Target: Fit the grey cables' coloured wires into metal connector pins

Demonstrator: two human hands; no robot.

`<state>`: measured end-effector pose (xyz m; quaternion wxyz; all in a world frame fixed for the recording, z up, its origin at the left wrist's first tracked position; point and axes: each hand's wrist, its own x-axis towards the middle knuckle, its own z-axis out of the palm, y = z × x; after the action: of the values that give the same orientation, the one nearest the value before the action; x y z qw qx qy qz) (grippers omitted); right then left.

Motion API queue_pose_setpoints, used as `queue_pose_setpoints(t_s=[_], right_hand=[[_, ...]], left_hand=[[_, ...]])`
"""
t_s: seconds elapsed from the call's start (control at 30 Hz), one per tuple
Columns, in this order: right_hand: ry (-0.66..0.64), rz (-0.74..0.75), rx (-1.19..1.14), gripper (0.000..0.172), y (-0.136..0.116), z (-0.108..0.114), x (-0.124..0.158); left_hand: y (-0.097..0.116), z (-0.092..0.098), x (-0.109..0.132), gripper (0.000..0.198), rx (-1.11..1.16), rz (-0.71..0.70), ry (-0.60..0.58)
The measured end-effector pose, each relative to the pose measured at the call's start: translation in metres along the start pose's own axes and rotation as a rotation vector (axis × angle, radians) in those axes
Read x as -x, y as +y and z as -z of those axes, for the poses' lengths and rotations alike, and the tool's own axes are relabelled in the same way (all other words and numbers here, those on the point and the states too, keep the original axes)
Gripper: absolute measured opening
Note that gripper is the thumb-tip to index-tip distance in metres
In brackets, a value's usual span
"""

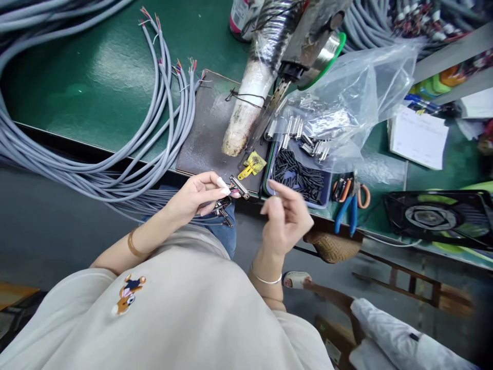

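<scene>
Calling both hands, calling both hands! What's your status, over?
Left hand: holding a wired connector. Right hand: off the connector, grip unclear. Nearby: small yellow piece on the bench, just beyond the connector.

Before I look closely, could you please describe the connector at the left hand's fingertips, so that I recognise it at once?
On the green workbench lies a flat dark-brown board. Near its front edge, the left hand holds a narrow, metal-rimmed connector. Unlike the silver connectors in the blue-purple tray, it is held up beside pink-purple wires.
</scene>
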<state>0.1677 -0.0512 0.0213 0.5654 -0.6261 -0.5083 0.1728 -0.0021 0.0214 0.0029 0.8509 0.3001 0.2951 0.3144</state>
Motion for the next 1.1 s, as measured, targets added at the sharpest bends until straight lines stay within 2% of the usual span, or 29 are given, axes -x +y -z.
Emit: queue_pose_setpoints(t_s=[0.07,0.13,0.27,0.37,0.43,0.63,1.1], right_hand=[[0.114,0.039,-0.070,0.024,-0.001,0.001,0.003],[0.140,0.038,-0.056,0.022,-0.001,0.001,0.005],[0.034,0.003,0.040,0.005,0.004,-0.003,0.008],[-0.063,-0.067,0.003,0.008,0.010,-0.010,0.009],[-0.074,-0.092,-0.014,0.011,0.014,-0.014,0.008],[-0.087,0.019,0.005,0.011,0.021,-0.020,0.002],[-0.141,0.056,-0.040,0.011,0.024,-0.022,-0.014]], left_hand=[[-0.001,0.001,0.000,0.032,-0.037,-0.035,0.030],[-0.002,0.001,-0.002,0.031,-0.064,-0.089,0.071],[-0.004,0.000,-0.006,0.032,-0.105,-0.196,0.122],[-0.007,-0.001,-0.008,0.029,-0.186,-0.267,0.143],[-0.009,-0.001,-0.009,0.024,-0.266,-0.331,0.170],[-0.012,-0.002,-0.017,0.011,-0.520,-0.512,0.307],[-0.002,-0.008,-0.024,0.011,-0.672,-0.572,0.420]])
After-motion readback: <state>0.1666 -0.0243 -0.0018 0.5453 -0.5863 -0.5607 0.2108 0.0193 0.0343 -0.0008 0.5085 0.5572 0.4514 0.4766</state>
